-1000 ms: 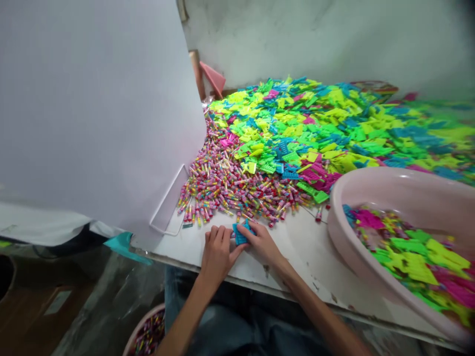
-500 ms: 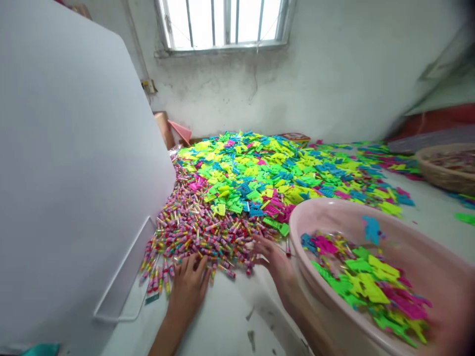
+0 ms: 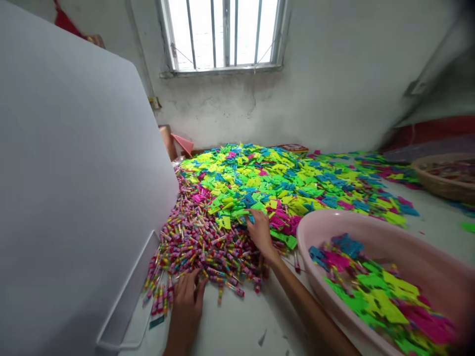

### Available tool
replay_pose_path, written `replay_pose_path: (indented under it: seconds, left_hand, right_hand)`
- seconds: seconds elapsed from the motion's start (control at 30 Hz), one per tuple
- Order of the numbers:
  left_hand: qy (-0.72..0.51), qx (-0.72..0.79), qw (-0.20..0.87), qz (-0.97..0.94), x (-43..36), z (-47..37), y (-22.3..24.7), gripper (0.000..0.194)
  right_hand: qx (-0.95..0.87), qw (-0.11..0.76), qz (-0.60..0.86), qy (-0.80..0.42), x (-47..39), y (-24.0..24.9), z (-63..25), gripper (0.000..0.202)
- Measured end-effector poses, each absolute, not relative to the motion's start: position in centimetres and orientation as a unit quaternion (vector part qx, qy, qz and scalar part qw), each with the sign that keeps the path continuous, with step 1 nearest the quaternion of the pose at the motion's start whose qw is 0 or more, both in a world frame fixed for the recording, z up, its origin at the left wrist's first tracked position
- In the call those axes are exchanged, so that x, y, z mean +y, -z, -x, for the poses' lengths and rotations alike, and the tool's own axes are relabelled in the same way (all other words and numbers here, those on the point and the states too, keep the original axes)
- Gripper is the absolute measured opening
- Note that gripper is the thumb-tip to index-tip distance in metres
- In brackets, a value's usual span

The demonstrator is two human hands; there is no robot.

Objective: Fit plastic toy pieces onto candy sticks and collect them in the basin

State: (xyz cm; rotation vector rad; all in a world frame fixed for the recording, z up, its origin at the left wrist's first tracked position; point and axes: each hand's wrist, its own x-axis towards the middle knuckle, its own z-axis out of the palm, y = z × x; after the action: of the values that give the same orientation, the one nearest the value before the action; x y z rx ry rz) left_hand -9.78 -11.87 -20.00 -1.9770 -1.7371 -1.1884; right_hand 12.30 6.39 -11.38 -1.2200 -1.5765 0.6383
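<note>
My left hand [image 3: 188,296] rests at the near edge of a heap of small striped sticks [image 3: 208,247], its fingers bent onto the sticks; what they hold, if anything, is hidden. My right hand [image 3: 260,230] reaches over that heap to the front of a big pile of flat plastic pieces [image 3: 267,173] in green, yellow, blue and pink. Its thumb and fingers are pinched at a blue piece [image 3: 251,217]. Right of my forearm stands a pink basin [image 3: 334,217], with similar flat pieces and some sticks inside.
A large white panel [image 3: 81,173] rises at the left, with a white-edged tray [image 3: 129,291] beside its foot. A woven basket [image 3: 438,183] stands at the far right. Behind the pile are a pink cone-shaped object [image 3: 183,143] and the wall below a barred window.
My right hand has moved forward and left from beside the basin to the coloured pile, and its fingers have closed. A blue piece that was in the air over the basin lies in it now.
</note>
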Motion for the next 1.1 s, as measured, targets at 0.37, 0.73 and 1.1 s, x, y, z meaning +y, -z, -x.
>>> replay_pose_path:
  seconds: [0.37, 0.73, 1.1]
  left_hand:
    - [0.58, -0.633, -0.165, 0.485, -15.0, 8.3, 16.7, 0.027]
    - [0.494, -0.57, -0.412, 0.511, -16.5, 6.1, 15.2, 0.034]
    - [0.485, -0.568, -0.43, 0.508, -16.2, 6.4, 15.8, 0.032]
  right_hand:
    - [-0.585, 0.315, 0.37, -0.649, -7.6, 15.2, -11.5, 0.045]
    - [-0.572, 0.279, 0.355, -0.685, -8.5, 16.9, -11.8, 0.03]
    - [-0.598, 0.294, 0.375, -0.644, -8.9, 16.4, -11.7, 0.034]
